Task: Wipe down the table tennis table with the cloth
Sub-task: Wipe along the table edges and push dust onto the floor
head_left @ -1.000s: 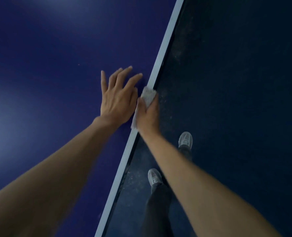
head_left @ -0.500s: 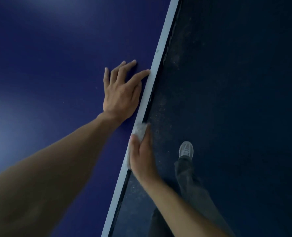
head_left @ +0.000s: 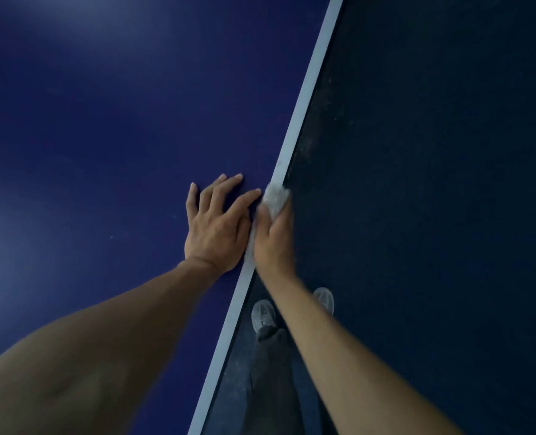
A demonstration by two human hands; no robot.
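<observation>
The blue table tennis table (head_left: 103, 136) fills the left of the view, its white edge line (head_left: 304, 98) running diagonally. My left hand (head_left: 216, 227) lies flat on the blue top with fingers spread, right beside the edge. My right hand (head_left: 273, 243) grips a whitish cloth (head_left: 276, 199) wrapped over the table's edge; the cloth sticks out above my fingers and runs down along the edge under my palm. The two hands are side by side, almost touching.
To the right of the edge lies a dark speckled floor (head_left: 433, 183). My two light shoes (head_left: 262, 315) and dark trouser legs stand close to the table below my right arm.
My right hand has slid the cloth forward along the edge, from behind my left wrist to level with my left fingers. My left hand has stayed flat on the top.
</observation>
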